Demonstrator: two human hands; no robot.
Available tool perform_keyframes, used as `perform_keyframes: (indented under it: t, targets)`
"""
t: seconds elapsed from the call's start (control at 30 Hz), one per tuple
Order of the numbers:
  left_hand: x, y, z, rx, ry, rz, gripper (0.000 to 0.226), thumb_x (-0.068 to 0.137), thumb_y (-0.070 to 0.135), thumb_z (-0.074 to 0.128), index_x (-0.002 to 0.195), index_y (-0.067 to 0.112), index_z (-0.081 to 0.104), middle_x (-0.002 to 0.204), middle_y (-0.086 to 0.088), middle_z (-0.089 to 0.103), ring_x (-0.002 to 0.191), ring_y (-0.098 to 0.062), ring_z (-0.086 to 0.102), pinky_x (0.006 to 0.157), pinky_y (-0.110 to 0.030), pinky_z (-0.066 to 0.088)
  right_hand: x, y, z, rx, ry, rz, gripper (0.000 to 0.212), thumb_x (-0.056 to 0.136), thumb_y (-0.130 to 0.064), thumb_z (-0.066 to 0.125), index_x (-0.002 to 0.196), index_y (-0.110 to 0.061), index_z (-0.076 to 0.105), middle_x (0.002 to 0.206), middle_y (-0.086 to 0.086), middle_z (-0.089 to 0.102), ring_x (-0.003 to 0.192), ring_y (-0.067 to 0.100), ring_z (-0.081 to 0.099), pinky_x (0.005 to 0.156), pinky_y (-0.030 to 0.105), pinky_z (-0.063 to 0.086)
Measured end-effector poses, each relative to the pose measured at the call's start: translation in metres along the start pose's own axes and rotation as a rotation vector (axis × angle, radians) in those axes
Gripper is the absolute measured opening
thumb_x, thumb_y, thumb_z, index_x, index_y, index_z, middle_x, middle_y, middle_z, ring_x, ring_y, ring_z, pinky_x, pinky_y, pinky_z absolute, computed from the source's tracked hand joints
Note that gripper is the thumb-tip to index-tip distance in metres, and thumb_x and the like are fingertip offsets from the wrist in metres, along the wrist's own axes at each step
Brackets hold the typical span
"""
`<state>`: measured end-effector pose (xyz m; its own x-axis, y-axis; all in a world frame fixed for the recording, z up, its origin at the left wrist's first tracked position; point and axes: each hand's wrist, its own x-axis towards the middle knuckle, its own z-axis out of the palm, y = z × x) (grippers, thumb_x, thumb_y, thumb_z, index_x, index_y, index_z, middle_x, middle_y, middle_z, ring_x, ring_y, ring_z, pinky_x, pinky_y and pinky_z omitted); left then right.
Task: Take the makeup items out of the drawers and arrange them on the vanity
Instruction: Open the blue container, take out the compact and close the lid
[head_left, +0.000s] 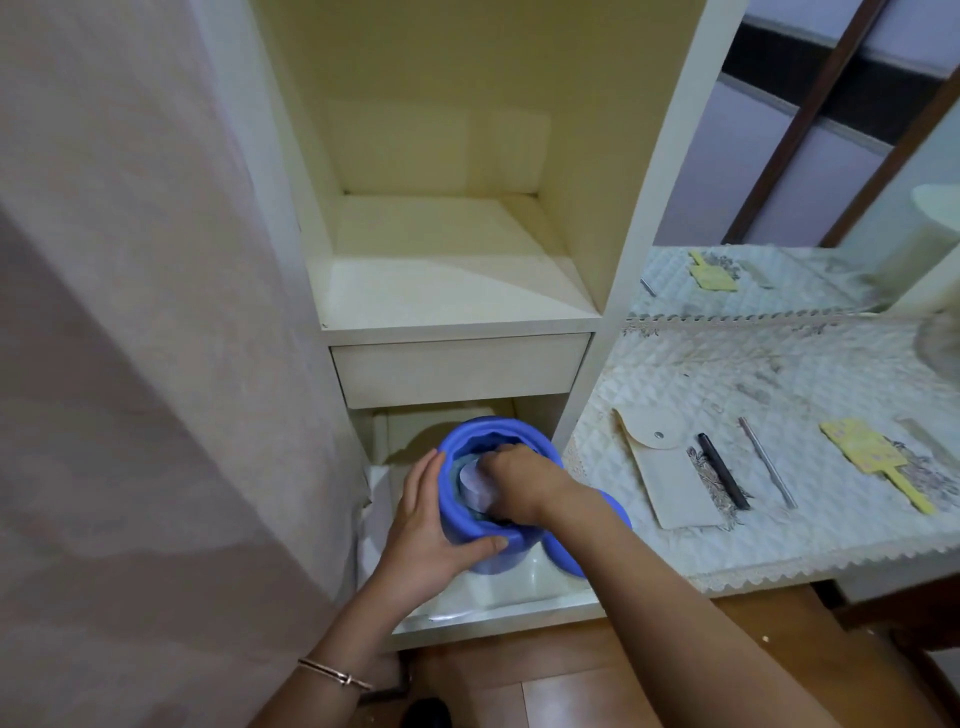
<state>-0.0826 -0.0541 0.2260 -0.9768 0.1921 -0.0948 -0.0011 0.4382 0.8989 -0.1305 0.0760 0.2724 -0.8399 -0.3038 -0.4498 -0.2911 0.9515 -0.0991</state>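
Left hand (431, 525) is wrapping around the wall of the blue container (467, 540), steadying it over the open drawer (498, 603) while the right hand (519, 486) is reaching inside, fingers closing on something pale. Items already taken out, a cream pouch (670, 467) and a dark pencil (722, 470), are lying side by side on the tabletop (779, 540), apparently so each stays visible.

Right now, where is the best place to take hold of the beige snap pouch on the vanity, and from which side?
Grip the beige snap pouch by its lower body, coming from above at the near edge. It lies flat, and a black pencil lies close along its right side.
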Motion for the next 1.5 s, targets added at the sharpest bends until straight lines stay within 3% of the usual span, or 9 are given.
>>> perform_keyframes:
  t: [0.13, 0.37, 0.5, 0.63, 0.77, 1.0, 1.17, 1.33, 1.5]
  targets:
    - [0.002, -0.002, 0.000, 0.000, 0.003, 0.001, 0.124, 0.036, 0.065, 0.065, 0.142, 0.025, 0.014, 0.134, 0.022, 0.012, 0.122, 0.007, 0.021, 0.099, -0.014, 0.024, -0.002, 0.002, -0.001, -0.030, 0.026, 0.012, 0.022, 0.088, -0.022, 0.046, 0.094, -0.005, 0.059, 0.107, 0.014, 0.067, 0.100, 0.031, 0.060, 0.086, 0.034, 0.045]
    - [0.008, 0.004, 0.002, -0.065, 0.025, 0.008, 0.109, 0.044, 0.056, 0.063, 0.139, 0.017, 0.027, 0.128, 0.013, 0.014, 0.122, 0.000, 0.022, 0.102, -0.017, 0.022, -0.057, 0.018, -0.015, 0.535, 0.589, 0.007, 0.060, 0.064, -0.053, 0.040, 0.101, -0.012, 0.063, 0.092, 0.006, 0.070, 0.086, 0.021, 0.061, 0.078, 0.035, 0.049]
    - [0.019, 0.004, 0.016, -0.042, 0.259, -0.007, 0.074, 0.063, 0.026, 0.070, 0.129, 0.006, 0.043, 0.133, -0.011, 0.036, 0.125, -0.019, 0.036, 0.102, -0.023, 0.025, -0.077, 0.050, -0.004, 0.878, 0.843, 0.068, 0.022, 0.065, -0.038, 0.055, 0.087, -0.040, 0.061, 0.079, -0.029, 0.066, 0.079, -0.007, 0.059, 0.071, 0.004, 0.045]
    - [0.029, 0.006, 0.030, -0.063, 0.376, -0.094, 0.057, 0.075, -0.005, 0.064, 0.127, 0.003, 0.042, 0.128, -0.018, 0.045, 0.120, -0.031, 0.043, 0.100, -0.032, 0.032, -0.079, 0.093, 0.015, 1.101, 1.065, 0.294, 0.013, 0.074, -0.028, 0.066, 0.081, -0.036, 0.059, 0.077, -0.021, 0.067, 0.071, -0.001, 0.059, 0.064, 0.014, 0.047]
    - [0.028, 0.006, 0.033, -0.043, 0.414, -0.138, 0.057, 0.076, -0.009, 0.061, 0.128, 0.004, 0.043, 0.129, -0.017, 0.046, 0.121, -0.029, 0.044, 0.099, -0.028, 0.031, -0.056, 0.135, 0.032, 1.003, 0.967, 0.420, 0.024, 0.074, -0.041, 0.063, 0.093, -0.025, 0.062, 0.088, -0.011, 0.064, 0.080, 0.004, 0.059, 0.066, 0.019, 0.041]
    - [0.022, 0.020, 0.033, -0.021, 0.422, -0.199, 0.059, 0.077, -0.007, 0.061, 0.130, 0.011, 0.042, 0.122, -0.003, 0.046, 0.114, -0.015, 0.044, 0.097, -0.022, 0.032, 0.025, 0.181, 0.042, 0.572, 0.705, 0.268, 0.031, 0.085, -0.012, 0.060, 0.114, -0.003, 0.060, 0.115, 0.017, 0.064, 0.109, 0.035, 0.055, 0.087, 0.038, 0.044]
    - [0.021, 0.022, 0.033, -0.008, 0.464, -0.233, 0.060, 0.076, -0.007, 0.062, 0.130, 0.010, 0.043, 0.124, -0.007, 0.050, 0.112, -0.014, 0.047, 0.083, 0.001, 0.033, 0.043, 0.184, 0.063, 0.449, 0.415, 0.241, 0.034, 0.082, -0.018, 0.059, 0.114, -0.005, 0.058, 0.123, 0.015, 0.058, 0.114, 0.034, 0.049, 0.092, 0.038, 0.041]
    - [0.021, 0.020, 0.035, -0.109, 0.459, -0.238, 0.060, 0.073, 0.008, 0.062, 0.129, 0.014, 0.043, 0.131, -0.013, 0.051, 0.119, -0.023, 0.050, 0.102, -0.032, 0.040, 0.009, 0.177, 0.086, 0.626, 0.600, 0.178, 0.035, 0.078, -0.026, 0.057, 0.099, -0.001, 0.068, 0.105, 0.022, 0.067, 0.103, 0.039, 0.058, 0.091, 0.041, 0.045]
    - [0.022, 0.016, 0.035, -0.190, 0.466, -0.252, 0.057, 0.068, 0.017, 0.059, 0.121, 0.032, 0.043, 0.131, -0.014, 0.050, 0.120, -0.026, 0.050, 0.105, -0.048, 0.040, -0.047, 0.140, 0.115, 0.723, 0.516, 0.109, 0.054, 0.066, -0.058, 0.044, 0.091, -0.015, 0.068, 0.085, -0.003, 0.062, 0.088, 0.015, 0.053, 0.081, 0.025, 0.041]
